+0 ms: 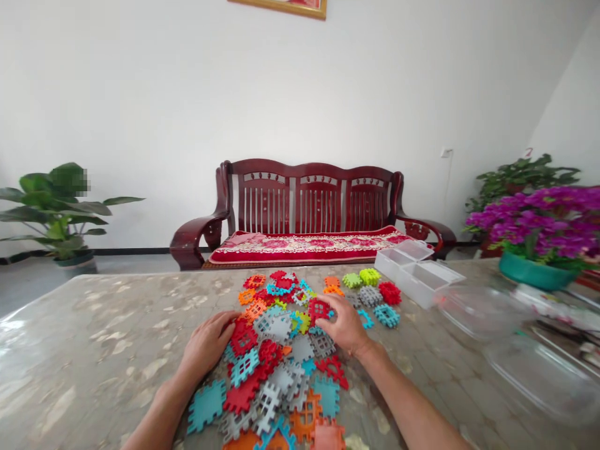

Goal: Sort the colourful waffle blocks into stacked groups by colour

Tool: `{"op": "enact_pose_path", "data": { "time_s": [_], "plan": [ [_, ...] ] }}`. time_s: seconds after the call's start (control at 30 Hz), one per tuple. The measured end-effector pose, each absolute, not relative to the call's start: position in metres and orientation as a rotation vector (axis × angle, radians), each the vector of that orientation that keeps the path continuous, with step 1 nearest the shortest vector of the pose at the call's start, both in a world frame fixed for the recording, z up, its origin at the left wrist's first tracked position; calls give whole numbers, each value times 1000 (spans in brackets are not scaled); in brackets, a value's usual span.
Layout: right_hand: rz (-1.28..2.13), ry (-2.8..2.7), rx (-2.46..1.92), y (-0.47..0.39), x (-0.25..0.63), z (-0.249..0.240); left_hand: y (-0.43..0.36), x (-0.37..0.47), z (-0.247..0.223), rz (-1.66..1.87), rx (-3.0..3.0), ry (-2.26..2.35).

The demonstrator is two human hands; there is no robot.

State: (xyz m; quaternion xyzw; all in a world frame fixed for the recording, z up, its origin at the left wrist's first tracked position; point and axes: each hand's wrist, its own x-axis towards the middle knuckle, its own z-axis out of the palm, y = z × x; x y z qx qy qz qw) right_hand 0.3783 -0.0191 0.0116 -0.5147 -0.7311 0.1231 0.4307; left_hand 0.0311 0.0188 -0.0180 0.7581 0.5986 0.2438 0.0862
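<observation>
Heap of toy tiles (281, 377) covers the tabletop's (117, 350) middle. Against the heap's left edge rests the left hand (210, 337); I can't tell whether it grips anything. At the heap's right side, the right hand (344, 324) pinches a red window tile (319, 310). Right of the heap sit small stacks (389, 292), then a plastic box (413, 289); beyond it, a wooden bench (323, 169).
</observation>
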Motion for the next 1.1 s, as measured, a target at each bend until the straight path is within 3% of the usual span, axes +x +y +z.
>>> {"op": "enact_pose_path", "data": {
  "time_s": [0.17, 0.4, 0.6, 0.8, 1.1],
  "plan": [
    [243, -1606, -1290, -18, 405, 32, 21, 30, -19, 708, 2282, 1797],
    [37, -1177, -1626, -24, 502, 49, 23, 28, -20, 715, 2305, 1791],
    [-86, -1090, -2074, -49, 561, 16, 25, 28, -22, 678, 2305, 1813],
    [-33, -1152, -2208, -48, 572, -20, 25, 27, -23, 711, 2316, 1813],
    [-87, -1183, -2225, -47, 570, -9, 27, 25, -26, 708, 2322, 1805]
  ]
}}
